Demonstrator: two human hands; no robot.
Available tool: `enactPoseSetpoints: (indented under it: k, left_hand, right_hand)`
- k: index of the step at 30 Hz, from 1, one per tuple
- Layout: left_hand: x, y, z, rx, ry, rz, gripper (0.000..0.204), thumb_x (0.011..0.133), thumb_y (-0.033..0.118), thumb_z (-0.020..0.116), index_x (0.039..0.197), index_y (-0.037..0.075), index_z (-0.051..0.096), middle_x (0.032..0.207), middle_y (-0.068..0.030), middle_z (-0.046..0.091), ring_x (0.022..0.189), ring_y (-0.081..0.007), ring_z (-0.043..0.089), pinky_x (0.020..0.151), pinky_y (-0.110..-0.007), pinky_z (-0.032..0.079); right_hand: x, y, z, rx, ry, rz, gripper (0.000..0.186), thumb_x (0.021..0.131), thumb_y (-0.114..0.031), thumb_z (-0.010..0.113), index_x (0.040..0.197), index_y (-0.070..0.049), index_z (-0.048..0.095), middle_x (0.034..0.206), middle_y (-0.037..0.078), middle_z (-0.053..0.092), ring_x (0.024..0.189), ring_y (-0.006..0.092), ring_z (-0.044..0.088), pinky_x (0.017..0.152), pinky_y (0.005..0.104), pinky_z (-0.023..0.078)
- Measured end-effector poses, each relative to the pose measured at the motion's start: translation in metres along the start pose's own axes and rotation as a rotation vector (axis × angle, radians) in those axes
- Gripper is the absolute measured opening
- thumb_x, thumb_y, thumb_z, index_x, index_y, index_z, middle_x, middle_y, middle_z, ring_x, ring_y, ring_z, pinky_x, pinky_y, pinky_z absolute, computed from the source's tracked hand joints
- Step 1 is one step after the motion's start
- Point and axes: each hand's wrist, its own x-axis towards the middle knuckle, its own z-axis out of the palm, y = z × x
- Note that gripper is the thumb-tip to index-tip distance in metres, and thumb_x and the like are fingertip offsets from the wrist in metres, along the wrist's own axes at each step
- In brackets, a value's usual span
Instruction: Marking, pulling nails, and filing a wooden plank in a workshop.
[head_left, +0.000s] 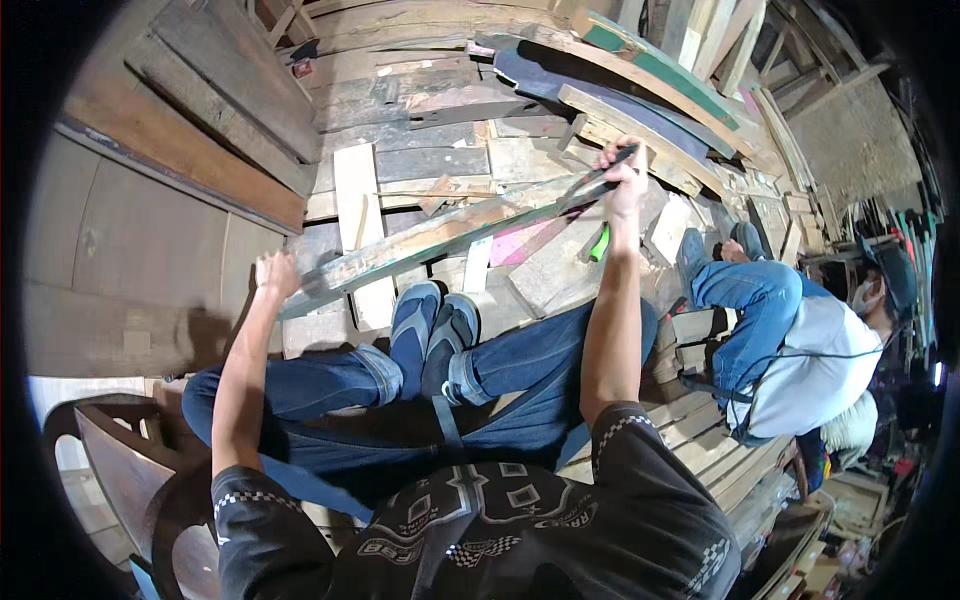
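Note:
A long, worn wooden beam (430,237) lies slantwise in front of me, with flaking paint and greenish patches along its side. Its near left end is in the grip of my left hand (277,274), the fingers curled over it. Up at the far right end, my right hand (625,182) is closed around a slim dark-handled tool (624,155). The tool's working end lies against or just beside the beam; its exact kind is hard to make out. Below the beam, my feet in flip-flops (432,335) are close together.
Planks (440,105) cover the ground ahead. A pale board (362,235) passes under the beam, beside a pink piece (520,240) and a bright green object (600,243). Wooden panels (190,100) lean at left. Another person (800,350) sits close on the right. A chair (130,455) stands lower left.

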Motion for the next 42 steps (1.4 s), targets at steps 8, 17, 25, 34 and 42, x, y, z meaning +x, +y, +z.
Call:
enactPoseSetpoints:
  k: [8,17,25,34,42]
  left_hand:
    - [0.033,0.193,-0.098,-0.886,0.598,0.266,0.047,0.087,0.045,0.057,0.1,0.0,0.055,0.101,-0.0227,0.06,0.099,-0.0403,0.055,0.088,-0.048,0.042]
    - [0.056,0.232,-0.077,-1.029,0.463,0.145,0.049,0.084,0.051,0.057,0.096,0.003,0.058,0.098,-0.0173,0.061,0.1,-0.0371,0.054,0.092,-0.05,0.039]
    - [0.052,0.242,-0.076,-0.775,0.517,0.082,0.049,0.083,0.047,0.057,0.102,0.003,0.059,0.105,-0.0156,0.061,0.104,-0.034,0.056,0.095,-0.046,0.039]
    - [0.037,0.228,-0.075,-0.629,0.367,0.226,0.07,0.077,0.059,0.055,0.118,0.003,0.055,0.116,-0.0182,0.06,0.114,-0.0346,0.05,0.101,-0.049,0.032]
    - [0.044,0.231,-0.08,-0.747,0.324,0.265,0.067,0.081,0.057,0.053,0.121,0.003,0.055,0.125,-0.0184,0.057,0.121,-0.0355,0.048,0.106,-0.047,0.03]
  right_hand:
    - [-0.017,0.038,0.018,-0.027,-0.114,0.008,0.045,0.053,-0.005,0.045,0.097,-0.006,0.037,0.079,0.005,0.037,0.073,0.0157,0.038,0.072,0.0267,0.038]
    - [-0.022,0.061,0.031,-0.112,-0.21,-0.003,0.043,0.055,-0.012,0.046,0.097,-0.006,0.037,0.081,0.004,0.036,0.076,0.0143,0.036,0.074,0.0268,0.036]
    - [-0.03,0.068,0.039,-0.199,-0.263,0.094,0.051,0.05,-0.016,0.054,0.098,-0.006,0.038,0.085,0.006,0.038,0.078,0.0158,0.037,0.078,0.0294,0.036]
    - [-0.041,0.059,0.056,-0.266,-0.326,0.161,0.054,0.045,-0.013,0.051,0.096,-0.003,0.038,0.088,0.006,0.038,0.08,0.0163,0.037,0.078,0.0283,0.035]
    - [-0.04,0.043,0.059,-0.479,-0.25,0.163,0.041,0.056,-0.017,0.053,0.093,-0.006,0.043,0.084,0.002,0.04,0.078,0.012,0.04,0.069,0.0233,0.036]
